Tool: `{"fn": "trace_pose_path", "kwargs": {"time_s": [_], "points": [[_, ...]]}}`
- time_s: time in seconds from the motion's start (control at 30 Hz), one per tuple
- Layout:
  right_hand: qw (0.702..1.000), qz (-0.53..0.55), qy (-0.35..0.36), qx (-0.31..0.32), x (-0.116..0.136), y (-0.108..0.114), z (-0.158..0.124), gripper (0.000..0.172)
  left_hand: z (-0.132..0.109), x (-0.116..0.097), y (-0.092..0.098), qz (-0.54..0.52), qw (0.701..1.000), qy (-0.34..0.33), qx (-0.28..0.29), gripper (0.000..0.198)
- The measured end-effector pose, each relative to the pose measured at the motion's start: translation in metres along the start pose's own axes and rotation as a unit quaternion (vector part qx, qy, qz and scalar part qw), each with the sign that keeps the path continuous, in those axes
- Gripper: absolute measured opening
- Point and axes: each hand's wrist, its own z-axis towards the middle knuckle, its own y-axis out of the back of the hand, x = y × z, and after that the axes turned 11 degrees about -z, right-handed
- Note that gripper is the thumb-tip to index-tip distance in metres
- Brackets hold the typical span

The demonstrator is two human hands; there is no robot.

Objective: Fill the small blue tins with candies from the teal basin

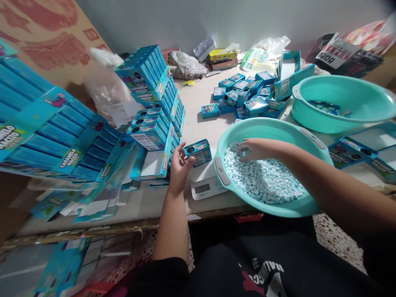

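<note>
My left hand [180, 164] grips one end of a small blue candy box [199, 152] that rests on a white digital scale [206, 185] near the table's front edge. My right hand [254, 149] reaches into a teal plastic basin [305, 205] full of pale blue-white candies [262, 177]. Its fingers are curled down among the candies, pinching some. The basin's handle overlaps the right side of the scale.
Stacks of blue display cartons [154, 103] stand left of the scale. Flattened cartons [46, 136] pile up at far left. Several small filled boxes [244, 97] lie at the back. A second teal basin [340, 103] sits at right. Plastic bags line the wall.
</note>
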Motion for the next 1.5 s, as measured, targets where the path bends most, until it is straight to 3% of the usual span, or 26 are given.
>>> {"fn": "trace_pose_path", "kwargs": {"time_s": [0.13,0.3,0.37,0.43,0.47,0.53,0.57,0.63,0.67,0.77,0.83,0.93,1.03,1.1,1.3,1.5], "points": [[1.0,0.0,-0.001,0.002,0.001,0.0,0.0,0.039,0.001,0.001,-0.004,0.024,1.0,0.002,-0.005,0.076],[1.0,0.002,-0.004,0.005,0.003,0.003,-0.001,0.042,0.003,0.007,-0.011,0.092,0.996,0.001,-0.021,0.055],[1.0,0.004,-0.005,0.005,0.003,0.003,-0.002,0.042,0.003,-0.004,-0.017,0.118,0.991,-0.023,-0.051,0.044],[1.0,0.004,-0.004,0.007,0.004,0.004,-0.003,0.038,0.003,-0.025,-0.027,0.157,0.981,-0.091,-0.072,0.036],[1.0,0.005,-0.001,0.009,0.004,0.003,-0.002,0.036,0.003,-0.037,-0.033,0.189,0.971,-0.135,-0.058,0.036],[1.0,0.005,0.01,0.018,0.003,0.002,-0.001,0.033,0.007,-0.06,-0.044,0.306,0.919,-0.238,0.072,0.044],[1.0,0.004,0.016,0.023,0.003,0.002,0.0,0.033,0.009,-0.068,-0.05,0.355,0.886,-0.259,0.15,0.049],[0.999,-0.001,0.02,0.03,0.003,0.0,0.002,0.034,0.014,-0.076,-0.058,0.412,0.837,-0.267,0.241,0.054],[0.999,-0.004,0.018,0.03,0.002,-0.001,0.002,0.034,0.017,-0.076,-0.061,0.426,0.827,-0.266,0.252,0.056],[1.0,-0.007,0.009,0.022,0.003,-0.001,0.002,0.037,0.019,-0.068,-0.062,0.45,0.819,-0.283,0.215,0.056],[1.0,0.0,0.005,0.022,0.005,0.001,0.0,0.041,0.018,-0.062,-0.058,0.443,0.825,-0.296,0.187,0.055],[1.0,0.006,-0.008,0.028,0.009,0.005,-0.003,0.044,0.015,-0.052,-0.047,0.394,0.865,-0.271,0.151,0.049],[0.999,0.003,-0.021,0.028,0.011,0.007,-0.004,0.045,0.014,-0.036,-0.03,0.279,0.941,-0.164,0.096,0.042],[0.999,0.003,-0.021,0.027,0.011,0.006,-0.003,0.045,0.013,-0.022,-0.018,0.204,0.973,-0.091,0.056,0.043],[1.0,0.005,-0.009,0.025,0.007,0.003,-0.002,0.047,0.008,0.011,0.002,0.093,0.996,-0.012,-0.006,0.057],[0.999,0.004,-0.008,0.032,0.009,0.008,-0.004,0.047,0.006,0.006,-0.001,0.03,0.998,0.039,-0.026,0.08]]}}
